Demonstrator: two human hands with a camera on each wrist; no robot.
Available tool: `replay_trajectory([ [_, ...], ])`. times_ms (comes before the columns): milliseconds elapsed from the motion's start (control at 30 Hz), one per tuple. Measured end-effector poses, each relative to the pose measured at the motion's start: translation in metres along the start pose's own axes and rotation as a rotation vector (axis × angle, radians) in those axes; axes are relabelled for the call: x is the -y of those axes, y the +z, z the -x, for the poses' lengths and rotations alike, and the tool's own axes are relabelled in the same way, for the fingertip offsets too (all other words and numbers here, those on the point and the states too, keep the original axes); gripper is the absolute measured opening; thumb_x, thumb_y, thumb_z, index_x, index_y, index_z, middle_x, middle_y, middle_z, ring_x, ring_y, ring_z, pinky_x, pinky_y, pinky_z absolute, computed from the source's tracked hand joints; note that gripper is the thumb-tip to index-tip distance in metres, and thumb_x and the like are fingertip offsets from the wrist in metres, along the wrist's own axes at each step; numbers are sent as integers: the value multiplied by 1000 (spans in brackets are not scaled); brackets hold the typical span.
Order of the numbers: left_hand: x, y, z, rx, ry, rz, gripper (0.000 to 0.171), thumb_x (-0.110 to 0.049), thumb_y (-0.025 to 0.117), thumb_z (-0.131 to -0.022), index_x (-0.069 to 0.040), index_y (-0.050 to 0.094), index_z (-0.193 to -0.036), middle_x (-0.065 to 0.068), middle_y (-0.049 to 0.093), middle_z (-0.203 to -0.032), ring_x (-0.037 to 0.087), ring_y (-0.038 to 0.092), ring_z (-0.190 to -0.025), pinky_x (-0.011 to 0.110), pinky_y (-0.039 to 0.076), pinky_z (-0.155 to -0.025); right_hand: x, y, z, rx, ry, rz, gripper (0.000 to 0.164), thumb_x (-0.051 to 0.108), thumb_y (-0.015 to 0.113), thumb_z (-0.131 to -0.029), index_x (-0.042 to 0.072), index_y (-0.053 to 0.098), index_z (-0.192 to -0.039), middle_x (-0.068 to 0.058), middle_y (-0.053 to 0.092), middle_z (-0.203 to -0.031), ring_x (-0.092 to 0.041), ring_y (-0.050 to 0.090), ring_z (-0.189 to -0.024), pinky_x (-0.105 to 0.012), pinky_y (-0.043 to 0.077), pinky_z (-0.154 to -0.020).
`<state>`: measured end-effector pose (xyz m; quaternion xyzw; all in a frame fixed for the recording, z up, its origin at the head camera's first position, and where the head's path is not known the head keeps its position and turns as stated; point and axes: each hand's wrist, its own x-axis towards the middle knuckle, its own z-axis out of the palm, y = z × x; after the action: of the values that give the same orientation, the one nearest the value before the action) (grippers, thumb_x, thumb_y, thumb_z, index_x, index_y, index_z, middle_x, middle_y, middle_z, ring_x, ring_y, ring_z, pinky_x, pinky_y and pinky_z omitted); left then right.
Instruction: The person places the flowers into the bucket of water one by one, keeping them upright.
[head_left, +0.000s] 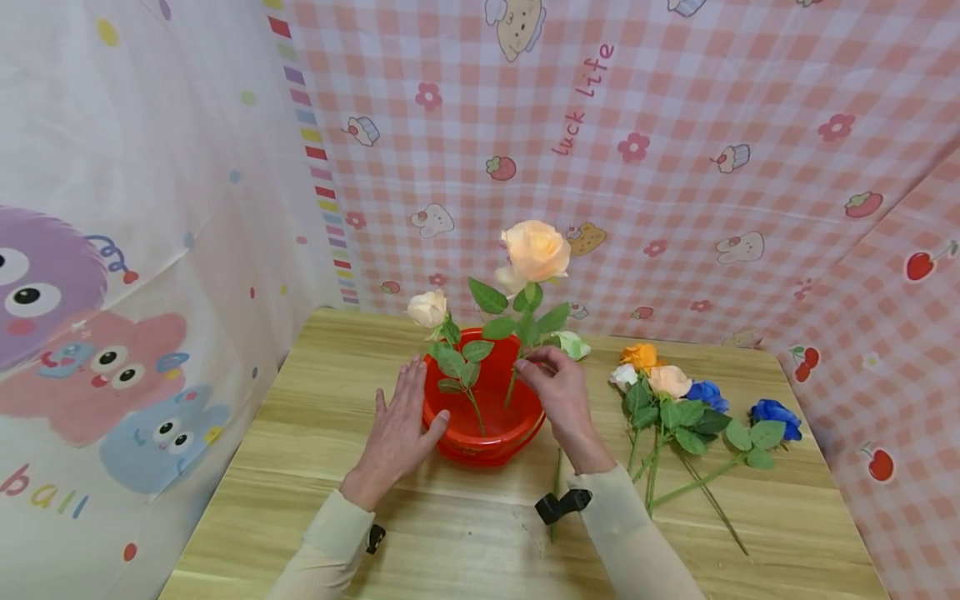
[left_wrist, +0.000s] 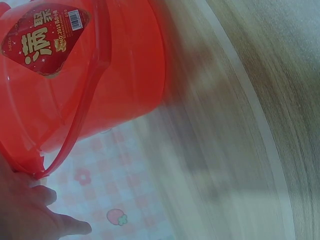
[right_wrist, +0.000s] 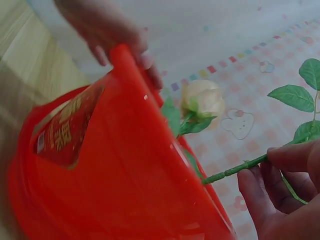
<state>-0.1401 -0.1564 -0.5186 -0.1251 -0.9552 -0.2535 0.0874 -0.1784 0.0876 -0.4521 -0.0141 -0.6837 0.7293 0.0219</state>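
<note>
A red plastic bucket (head_left: 483,450) stands on the wooden table. My left hand (head_left: 397,433) rests against its left rim with the fingers straight. Between thumb and fingertips, my right hand (head_left: 561,400) pinches the green stem (right_wrist: 245,164) of a large peach rose (head_left: 536,252) over the right part of the bucket. The stem's lower end overlaps the bucket's opening. A smaller cream rose (head_left: 427,308) stands inside, leaning left over the rim. Partly hidden behind the peach bloom is a paler blossom (head_left: 510,280).
Right of the bucket lie several artificial roses: orange (head_left: 640,356), white (head_left: 623,377), peach (head_left: 670,381) and blue (head_left: 777,418). A green-white flower (head_left: 573,344) shows behind the right hand. A loose stem (head_left: 557,471) lies beneath the right wrist. Patterned cloth (head_left: 675,200) hangs behind the table.
</note>
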Motion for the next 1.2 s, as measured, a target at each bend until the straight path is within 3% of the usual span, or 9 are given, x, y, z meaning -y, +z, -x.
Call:
replay_trajectory([
  [300, 0, 0, 0, -5, 3, 2, 85, -45, 50, -102, 1, 15, -164, 14, 13, -173, 40, 17, -156, 78, 14, -114, -5, 7, -10, 52, -53, 155, 14, -3, 69, -92, -9, 68, -105, -21, 70, -104, -17, 69, -85, -23, 56, -77],
  [567, 1, 0, 0, -2, 1, -3, 85, -43, 51, -102, 0, 14, -165, 13, 11, -173, 39, 16, -157, 78, 16, -113, -7, 12, -17, 98, -97, 293, 11, 2, 72, -91, -4, 72, -100, -16, 71, -103, -17, 64, -86, -25, 52, -75],
  [900, 0, 1, 0, -2, -2, -2, 85, -44, 52, -102, 0, 15, -165, 14, 12, -173, 38, 15, -157, 78, 16, -114, -6, 22, -23, 119, 10, 307, 11, -2, 70, -90, -4, 72, -101, -12, 69, -93, -16, 64, -81, -27, 54, -72],
  [1200, 0, 0, 0, 9, -8, -4, 85, -46, 49, -103, 0, 13, -165, 14, 11, -173, 38, 14, -158, 78, 16, -114, -6, 32, -29, 139, 97, 280, 15, -3, 65, -93, -7, 69, -107, -12, 67, -93, -18, 65, -82, -41, 59, -83],
])
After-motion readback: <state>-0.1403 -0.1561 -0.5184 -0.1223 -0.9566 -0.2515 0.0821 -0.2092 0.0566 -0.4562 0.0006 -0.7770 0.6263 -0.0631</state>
